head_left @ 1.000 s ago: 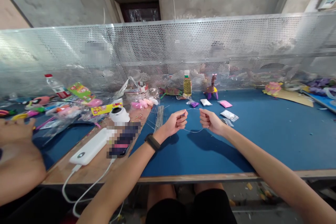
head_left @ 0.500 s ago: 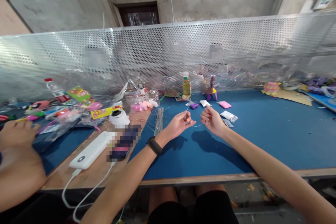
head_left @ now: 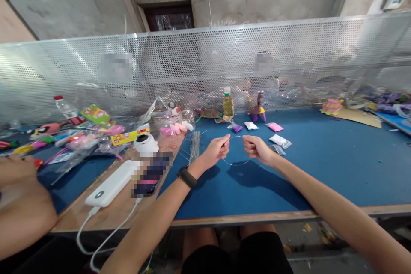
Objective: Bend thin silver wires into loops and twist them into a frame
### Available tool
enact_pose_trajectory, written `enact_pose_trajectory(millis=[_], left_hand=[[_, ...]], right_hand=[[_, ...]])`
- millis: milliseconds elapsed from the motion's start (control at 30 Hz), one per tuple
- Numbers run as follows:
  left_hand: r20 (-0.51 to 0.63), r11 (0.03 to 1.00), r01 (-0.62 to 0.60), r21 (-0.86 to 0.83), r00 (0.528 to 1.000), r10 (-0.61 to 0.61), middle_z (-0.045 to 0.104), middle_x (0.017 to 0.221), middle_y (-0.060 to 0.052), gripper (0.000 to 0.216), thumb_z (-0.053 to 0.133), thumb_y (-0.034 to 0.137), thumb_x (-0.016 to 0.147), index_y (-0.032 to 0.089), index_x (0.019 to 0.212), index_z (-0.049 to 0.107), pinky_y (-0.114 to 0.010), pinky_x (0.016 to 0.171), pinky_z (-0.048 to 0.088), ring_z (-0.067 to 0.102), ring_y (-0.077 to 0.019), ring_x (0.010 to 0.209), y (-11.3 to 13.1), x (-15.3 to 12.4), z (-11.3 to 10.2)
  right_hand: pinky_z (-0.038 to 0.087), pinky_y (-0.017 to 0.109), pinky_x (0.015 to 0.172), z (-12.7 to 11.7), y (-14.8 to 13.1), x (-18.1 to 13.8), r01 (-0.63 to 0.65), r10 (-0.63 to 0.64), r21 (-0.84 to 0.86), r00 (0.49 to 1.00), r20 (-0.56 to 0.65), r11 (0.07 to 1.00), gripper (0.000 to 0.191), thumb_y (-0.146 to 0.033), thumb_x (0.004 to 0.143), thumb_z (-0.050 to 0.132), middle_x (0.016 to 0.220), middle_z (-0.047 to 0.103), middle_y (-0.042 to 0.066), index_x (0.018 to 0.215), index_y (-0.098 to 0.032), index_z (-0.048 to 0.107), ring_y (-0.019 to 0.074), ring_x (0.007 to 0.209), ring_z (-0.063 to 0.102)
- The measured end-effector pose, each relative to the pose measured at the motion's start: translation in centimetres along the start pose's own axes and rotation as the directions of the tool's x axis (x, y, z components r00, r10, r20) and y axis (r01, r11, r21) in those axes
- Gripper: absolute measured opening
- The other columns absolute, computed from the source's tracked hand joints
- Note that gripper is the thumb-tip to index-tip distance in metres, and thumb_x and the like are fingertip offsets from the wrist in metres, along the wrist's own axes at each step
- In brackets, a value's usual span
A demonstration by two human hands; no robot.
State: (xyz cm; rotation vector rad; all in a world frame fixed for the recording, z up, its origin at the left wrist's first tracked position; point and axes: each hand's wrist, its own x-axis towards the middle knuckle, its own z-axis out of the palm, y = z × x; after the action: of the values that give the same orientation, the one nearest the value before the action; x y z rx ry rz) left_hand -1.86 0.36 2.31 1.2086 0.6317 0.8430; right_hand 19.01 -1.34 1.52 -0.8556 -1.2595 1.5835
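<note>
Between my two hands a thin silvery wire (head_left: 237, 164) bends into a rough loop above the blue table mat. My left hand (head_left: 218, 150), with a dark band on its wrist, pinches the wire between thumb and curled fingers. Facing it, my right hand (head_left: 256, 149) is closed on the other side of the same loop. Just left of my left hand lies a bundle of straight wires (head_left: 195, 147). Beyond my hands are small packets of clay: a purple packet (head_left: 237, 128), a white packet (head_left: 251, 126) and a pink packet (head_left: 275, 127).
A giraffe-like clay figure (head_left: 258, 109) and a bottle of yellow liquid (head_left: 227, 105) stand near the perforated metal screen (head_left: 205, 64). At left are a white power bank (head_left: 111, 186), a phone (head_left: 152, 175) and cluttered bags. Another person's arm (head_left: 25, 197) rests at far left.
Both hands have closed into firmer pinches, and the wire now shows as a wider, rounder loop between them. The other person's hand at left has drawn back slightly.
</note>
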Motion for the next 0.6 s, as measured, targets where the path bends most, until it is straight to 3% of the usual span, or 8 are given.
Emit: enact_pose_trajectory(millis=[67, 167, 233, 300, 400, 500, 600], left_hand=[[0.037, 1.000, -0.026, -0.015, 0.999, 0.026, 0.025, 0.056, 0.009, 0.045, 0.068, 0.042, 0.088, 0.019, 0.064, 0.038, -0.017, 0.041, 0.015, 0.021, -0.0041, 0.044, 0.0, -0.2, 0.1], [0.049, 0.998, -0.041, -0.043, 0.998, 0.043, 0.025, 0.060, 0.008, 0.040, 0.067, 0.032, 0.086, 0.019, 0.065, 0.034, -0.017, 0.042, 0.016, 0.022, -0.0043, 0.045, 0.2, -0.3, 0.1], [0.039, 0.996, -0.021, -0.086, 0.999, 0.025, 0.024, 0.061, 0.008, 0.039, 0.066, 0.031, 0.087, 0.020, 0.067, 0.034, -0.017, 0.041, 0.015, 0.020, -0.0046, 0.045, 0.4, -0.3, 0.0], [0.027, 0.985, -0.003, -0.174, 1.000, 0.008, 0.023, 0.061, 0.008, 0.037, 0.064, 0.032, 0.090, 0.020, 0.070, 0.036, -0.017, 0.041, 0.015, 0.019, -0.0056, 0.045, 0.4, -0.2, 0.0], [-0.012, 0.938, -0.057, -0.343, 0.998, 0.057, 0.025, 0.060, 0.007, 0.033, 0.062, 0.031, 0.093, 0.019, 0.073, 0.040, -0.017, 0.043, 0.023, 0.025, -0.0072, 0.047, 0.4, -0.1, 0.1], [-0.060, 0.884, -0.140, -0.447, 0.990, 0.127, 0.035, 0.063, 0.004, 0.022, 0.058, 0.023, 0.095, 0.018, 0.077, 0.046, -0.019, 0.054, 0.039, 0.040, -0.0089, 0.055, 0.3, 0.0, 0.2], [-0.027, 0.879, -0.086, -0.469, 0.996, 0.083, 0.036, 0.063, 0.003, 0.015, 0.055, 0.018, 0.093, 0.016, 0.079, 0.051, -0.020, 0.053, 0.038, 0.040, -0.0090, 0.054, 0.2, 0.0, 0.2]], right_hand=[[0.009, 0.022, 0.040, -0.1, -0.1, 0.0, -0.027, 0.027, -0.005, 0.999, 0.028, 1.000, 0.045, -0.045, 0.086, 0.065, 0.057, 0.016, -0.010, 0.064, -0.023, 0.033, 0.0073, 0.047, 0.010], [0.006, 0.022, 0.041, -0.1, -0.1, -0.1, -0.068, 0.069, -0.017, 0.996, 0.064, 0.998, 0.045, -0.044, 0.089, 0.064, 0.058, 0.017, -0.009, 0.065, -0.023, 0.032, 0.0075, 0.048, 0.009], [0.013, 0.021, 0.041, 0.2, -0.1, -0.3, -0.132, 0.124, 0.052, 0.984, 0.126, 0.990, 0.044, -0.044, 0.090, 0.063, 0.059, 0.018, -0.009, 0.066, -0.023, 0.033, 0.0082, 0.048, 0.012], [0.032, 0.021, 0.045, 0.7, -0.1, -0.5, -0.172, 0.136, 0.189, 0.973, 0.187, 0.967, 0.042, -0.042, 0.090, 0.063, 0.058, 0.020, -0.008, 0.066, -0.023, 0.035, 0.0096, 0.048, 0.019], [0.053, 0.033, 0.074, 1.3, -0.1, -0.8, -0.153, 0.074, 0.394, 0.975, 0.208, 0.906, 0.034, -0.033, 0.085, 0.064, 0.059, 0.034, -0.005, 0.067, -0.022, 0.037, 0.0132, 0.056, 0.039], [0.053, 0.037, 0.085, 1.6, -0.1, -0.8, -0.165, 0.080, 0.459, 0.977, 0.200, 0.873, 0.035, -0.035, 0.087, 0.063, 0.059, 0.038, -0.004, 0.068, -0.023, 0.036, 0.0144, 0.058, 0.043], [0.050, 0.032, 0.066, 1.2, -0.2, -0.6, -0.177, 0.114, 0.444, 0.979, 0.166, 0.879, 0.047, -0.044, 0.091, 0.061, 0.053, 0.022, -0.007, 0.066, -0.024, 0.027, 0.0119, 0.048, 0.025]])
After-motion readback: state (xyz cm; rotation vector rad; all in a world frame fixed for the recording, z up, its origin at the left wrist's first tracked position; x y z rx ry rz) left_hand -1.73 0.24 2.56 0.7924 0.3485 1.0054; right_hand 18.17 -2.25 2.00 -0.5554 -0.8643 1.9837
